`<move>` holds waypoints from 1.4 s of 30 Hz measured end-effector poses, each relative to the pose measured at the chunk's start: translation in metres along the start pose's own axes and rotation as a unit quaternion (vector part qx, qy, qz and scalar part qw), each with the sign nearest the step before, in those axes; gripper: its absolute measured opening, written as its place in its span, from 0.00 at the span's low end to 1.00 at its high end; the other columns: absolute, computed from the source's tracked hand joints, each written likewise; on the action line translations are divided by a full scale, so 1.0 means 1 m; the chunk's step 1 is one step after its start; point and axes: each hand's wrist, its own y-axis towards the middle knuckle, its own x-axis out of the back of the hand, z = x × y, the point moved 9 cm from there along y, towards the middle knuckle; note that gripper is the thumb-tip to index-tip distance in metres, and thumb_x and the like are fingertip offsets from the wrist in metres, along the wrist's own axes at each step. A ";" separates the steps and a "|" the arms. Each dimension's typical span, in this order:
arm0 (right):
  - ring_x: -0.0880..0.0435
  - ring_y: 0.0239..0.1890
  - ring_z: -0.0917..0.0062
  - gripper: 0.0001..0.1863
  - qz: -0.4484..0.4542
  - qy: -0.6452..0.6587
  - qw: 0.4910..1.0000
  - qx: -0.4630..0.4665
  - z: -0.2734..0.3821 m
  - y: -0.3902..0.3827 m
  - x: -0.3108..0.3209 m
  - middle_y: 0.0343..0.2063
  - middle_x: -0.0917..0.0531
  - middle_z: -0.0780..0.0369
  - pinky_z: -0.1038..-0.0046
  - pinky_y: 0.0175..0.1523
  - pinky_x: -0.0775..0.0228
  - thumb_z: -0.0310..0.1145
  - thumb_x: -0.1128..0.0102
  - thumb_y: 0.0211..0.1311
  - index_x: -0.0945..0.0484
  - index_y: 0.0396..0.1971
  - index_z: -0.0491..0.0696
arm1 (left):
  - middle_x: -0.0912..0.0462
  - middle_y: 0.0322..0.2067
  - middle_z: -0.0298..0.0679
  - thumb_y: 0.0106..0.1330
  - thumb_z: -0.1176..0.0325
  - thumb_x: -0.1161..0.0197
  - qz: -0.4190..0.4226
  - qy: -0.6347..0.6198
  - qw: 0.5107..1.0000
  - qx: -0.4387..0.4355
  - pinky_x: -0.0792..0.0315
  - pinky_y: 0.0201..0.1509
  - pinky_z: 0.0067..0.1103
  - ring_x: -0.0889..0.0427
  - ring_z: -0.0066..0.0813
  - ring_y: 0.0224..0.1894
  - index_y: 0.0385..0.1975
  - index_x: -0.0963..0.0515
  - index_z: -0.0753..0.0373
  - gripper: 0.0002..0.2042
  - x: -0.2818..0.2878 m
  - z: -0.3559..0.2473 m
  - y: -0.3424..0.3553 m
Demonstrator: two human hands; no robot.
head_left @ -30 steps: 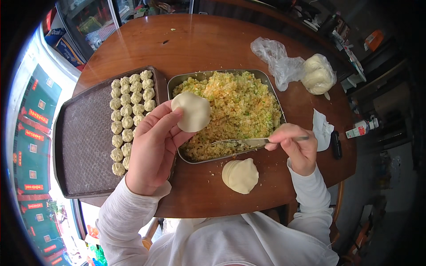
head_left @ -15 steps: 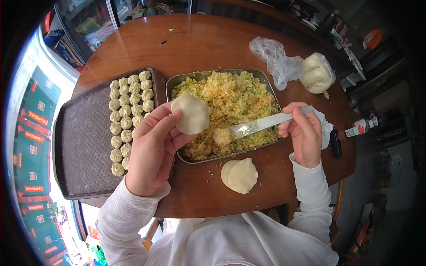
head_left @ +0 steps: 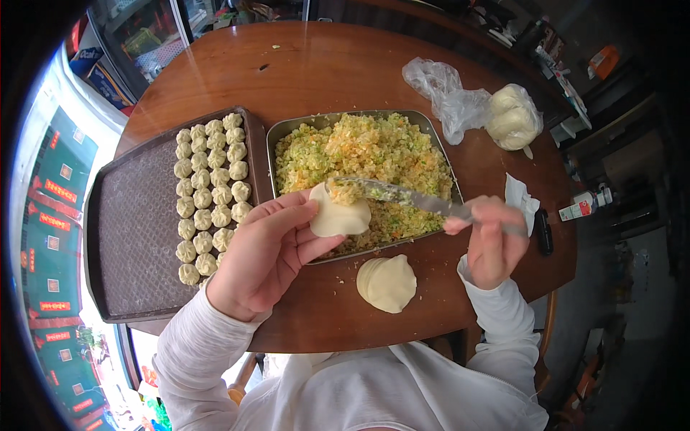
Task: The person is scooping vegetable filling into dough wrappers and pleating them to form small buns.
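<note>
the wrapper [head_left: 339, 218] is over the pan's [head_left: 286, 128] near left part, its left edge pinched in my left grip [head_left: 269, 248]. my right grip [head_left: 492, 241] closes round the spatula [head_left: 447, 207], whose tip carries filling [head_left: 346, 192] above the wrapper's top edge. i see a dough stack [head_left: 388, 283] on the table [head_left: 309, 65] and, left, dumplings [head_left: 202, 197] in a tray [head_left: 136, 215].

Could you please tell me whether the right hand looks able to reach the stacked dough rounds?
Probably yes: nothing covers the stacked dough rounds, and the right hand is nearby, though the spatula it holds might hinder grasping.
</note>
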 end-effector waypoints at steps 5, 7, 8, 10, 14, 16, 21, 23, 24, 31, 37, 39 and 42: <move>0.13 0.41 0.68 0.17 0.203 -0.167 0.947 0.186 0.034 -0.007 -0.031 0.41 0.16 0.57 0.72 0.35 0.15 0.22 0.32 0.54 0.19 0.44 0.49 | 0.18 0.47 0.49 0.75 0.74 0.50 -0.025 -0.052 0.998 -0.021 0.16 0.53 0.21 0.15 0.32 0.49 0.51 0.28 0.76 0.12 0.011 -0.012 -0.003; 0.13 0.41 0.70 0.20 0.219 -0.204 0.925 0.234 0.040 -0.012 -0.041 0.43 0.17 0.58 0.75 0.35 0.15 0.19 0.30 0.50 0.19 0.45 0.50 | 0.18 0.46 0.47 0.75 0.74 0.50 -0.030 -0.072 0.997 -0.020 0.16 0.53 0.21 0.15 0.32 0.48 0.50 0.27 0.76 0.12 0.013 -0.014 -0.002; 0.14 0.41 0.71 0.22 0.226 -0.223 0.913 0.258 0.042 -0.015 -0.045 0.44 0.18 0.58 0.76 0.35 0.14 0.18 0.29 0.48 0.19 0.45 0.51 | 0.18 0.46 0.47 0.75 0.75 0.50 -0.020 -0.077 0.997 -0.017 0.16 0.53 0.21 0.15 0.32 0.48 0.50 0.27 0.76 0.12 0.013 -0.016 -0.001; 0.14 0.42 0.72 0.26 0.230 -0.246 0.900 0.277 0.043 -0.017 -0.048 0.46 0.19 0.59 0.76 0.38 0.13 0.16 0.28 0.46 0.20 0.47 0.52 | 0.18 0.46 0.48 0.74 0.75 0.50 -0.003 -0.087 0.996 -0.013 0.15 0.52 0.21 0.15 0.33 0.48 0.49 0.27 0.76 0.11 0.014 -0.020 -0.001; 0.14 0.43 0.73 0.24 0.229 -0.288 0.876 0.311 0.045 -0.020 -0.051 0.44 0.18 0.60 0.76 0.40 0.13 0.17 0.28 0.49 0.20 0.47 0.52 | 0.18 0.47 0.48 0.74 0.74 0.49 -0.013 -0.088 0.996 -0.033 0.14 0.50 0.21 0.14 0.34 0.47 0.51 0.28 0.76 0.12 0.016 -0.024 -0.001; 0.14 0.43 0.73 0.23 0.230 -0.305 0.867 0.320 0.045 -0.021 -0.052 0.44 0.18 0.60 0.77 0.41 0.13 0.18 0.28 0.50 0.20 0.47 0.52 | 0.18 0.47 0.51 0.75 0.74 0.50 -0.048 -0.073 0.995 -0.046 0.13 0.47 0.19 0.13 0.36 0.46 0.54 0.29 0.77 0.14 0.019 -0.026 -0.001; 0.13 0.42 0.71 0.19 0.209 -0.328 0.867 0.311 0.046 -0.016 -0.044 0.41 0.17 0.60 0.75 0.39 0.15 0.22 0.28 0.53 0.19 0.46 0.53 | 0.17 0.47 0.47 0.75 0.73 0.50 -0.031 -0.007 0.998 -0.058 0.15 0.49 0.20 0.14 0.32 0.47 0.52 0.27 0.73 0.13 0.018 -0.028 0.000; 0.13 0.41 0.69 0.13 0.173 -0.318 0.895 0.261 0.046 -0.011 -0.029 0.38 0.16 0.60 0.72 0.37 0.17 0.27 0.32 0.60 0.19 0.45 0.51 | 0.17 0.47 0.47 0.76 0.72 0.50 -0.027 0.026 0.997 -0.073 0.15 0.49 0.21 0.14 0.31 0.47 0.53 0.27 0.73 0.13 0.016 -0.029 0.000; 0.13 0.41 0.68 0.10 0.154 -0.313 0.907 0.235 0.046 -0.008 -0.022 0.36 0.16 0.60 0.71 0.36 0.18 0.29 0.35 0.63 0.19 0.44 0.49 | 0.17 0.47 0.47 0.76 0.72 0.51 -0.032 0.040 0.995 -0.083 0.14 0.48 0.20 0.14 0.32 0.47 0.54 0.28 0.73 0.13 0.015 -0.029 0.000; 0.19 0.26 0.78 0.13 -0.079 -0.030 0.992 -0.096 -0.009 0.010 0.040 0.27 0.18 0.59 0.78 0.31 0.28 0.32 0.53 0.75 0.22 0.39 0.38 | 0.18 0.49 0.49 0.76 0.72 0.52 -0.033 0.047 0.996 -0.065 0.15 0.49 0.21 0.14 0.34 0.49 0.58 0.30 0.74 0.16 0.007 -0.017 0.001; 0.25 0.22 0.88 0.10 -0.027 0.019 0.950 -0.311 -0.059 0.002 0.031 0.24 0.18 0.65 0.84 0.27 0.36 0.33 0.44 0.73 0.20 0.37 0.42 | 0.19 0.52 0.50 0.73 0.77 0.50 0.010 0.057 0.998 -0.029 0.17 0.55 0.23 0.16 0.36 0.52 0.61 0.33 0.76 0.18 0.000 -0.008 0.004; 0.28 0.20 0.90 0.10 -0.035 0.020 0.948 -0.316 -0.062 0.004 0.038 0.23 0.18 0.67 0.85 0.26 0.40 0.34 0.42 0.71 0.19 0.34 0.43 | 0.20 0.53 0.50 0.71 0.79 0.49 0.009 0.071 0.997 -0.032 0.17 0.55 0.22 0.16 0.36 0.53 0.61 0.32 0.76 0.19 -0.001 -0.007 0.004; 0.32 0.18 0.93 0.13 -0.049 0.018 0.950 -0.308 -0.061 0.009 0.060 0.21 0.19 0.69 0.86 0.24 0.46 0.37 0.38 0.69 0.18 0.28 0.45 | 0.19 0.53 0.50 0.70 0.80 0.48 0.004 0.081 0.996 -0.032 0.17 0.55 0.22 0.16 0.36 0.53 0.60 0.31 0.76 0.19 -0.001 -0.003 0.005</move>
